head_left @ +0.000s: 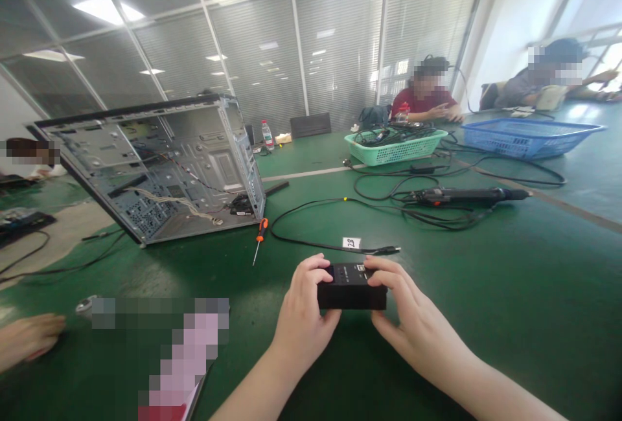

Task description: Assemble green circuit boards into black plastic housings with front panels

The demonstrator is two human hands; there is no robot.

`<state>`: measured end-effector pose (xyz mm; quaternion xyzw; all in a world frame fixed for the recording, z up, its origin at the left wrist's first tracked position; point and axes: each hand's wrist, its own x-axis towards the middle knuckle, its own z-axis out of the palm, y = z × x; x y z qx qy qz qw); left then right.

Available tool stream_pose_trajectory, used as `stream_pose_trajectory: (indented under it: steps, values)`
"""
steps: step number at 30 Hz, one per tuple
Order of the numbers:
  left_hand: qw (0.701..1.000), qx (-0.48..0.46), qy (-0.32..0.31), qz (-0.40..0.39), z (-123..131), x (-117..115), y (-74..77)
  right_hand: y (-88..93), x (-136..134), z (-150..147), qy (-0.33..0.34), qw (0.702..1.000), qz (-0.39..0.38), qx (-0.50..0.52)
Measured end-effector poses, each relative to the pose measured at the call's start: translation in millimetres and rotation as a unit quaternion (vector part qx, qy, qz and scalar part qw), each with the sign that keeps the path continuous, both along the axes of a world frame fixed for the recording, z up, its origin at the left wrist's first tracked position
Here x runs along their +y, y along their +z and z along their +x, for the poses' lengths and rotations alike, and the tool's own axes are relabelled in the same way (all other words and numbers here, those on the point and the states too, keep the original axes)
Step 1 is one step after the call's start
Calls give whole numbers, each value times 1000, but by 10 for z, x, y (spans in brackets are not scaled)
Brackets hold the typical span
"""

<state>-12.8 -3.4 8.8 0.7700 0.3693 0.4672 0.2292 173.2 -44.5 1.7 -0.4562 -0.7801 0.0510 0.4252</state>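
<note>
A small black box (352,296) with printed marks and port-like openings on its top face is held just above the green table. My left hand (302,307) is closed on its left end, fingers over the top and thumb below. At the right end, my right hand (405,307) grips it the same way. Beyond the box lie a black cable (311,246) with a plug end and a white label (351,243) reading 28. An orange-handled screwdriver (262,230) rests to the left of them, beside an open metal computer case (223,165).
A black power screwdriver (466,196) with cords lies at right. Behind it stand a green basket (396,154) of cables and a blue basket (505,146). Another person's hand (36,338) is at the left edge, near a blurred-out flat object (189,350). People sit across the table.
</note>
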Motion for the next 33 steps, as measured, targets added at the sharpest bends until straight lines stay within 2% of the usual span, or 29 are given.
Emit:
stream_pose_trajectory:
  steps: [3,7,10,13,19,21,24,26,28,29,33]
  values:
    - [1000,11,-1,8,-5,0,10,0,0,-5,-3,1000,7,9]
    - [1000,14,0,-27,20,3,11,-23,26,-9,-4,989,-96,114]
    - [994,23,-1,-103,40,-6,21,-24,51,-15,-4,958,-193,213]
    - [985,10,-2,-173,50,-13,32,-2,78,-20,-14,928,-254,274]
    - [974,-19,-1,-227,46,13,-2,-5,132,-20,-33,869,-363,334]
    - [969,-27,-22,-246,43,14,-19,-22,152,-14,-41,854,-396,334]
    - [946,-44,-100,-304,45,1,-30,-36,187,14,-81,841,-438,307]
    - [938,-41,-126,-320,49,-8,-27,-33,204,50,-95,833,-463,288]
    - [947,-4,-100,-306,51,-10,-14,-17,206,90,-97,838,-474,253]
    - [952,25,-75,-295,50,-8,-5,-5,199,109,-96,850,-467,223]
    - [958,159,14,-238,50,4,37,37,144,147,-102,925,-358,77]
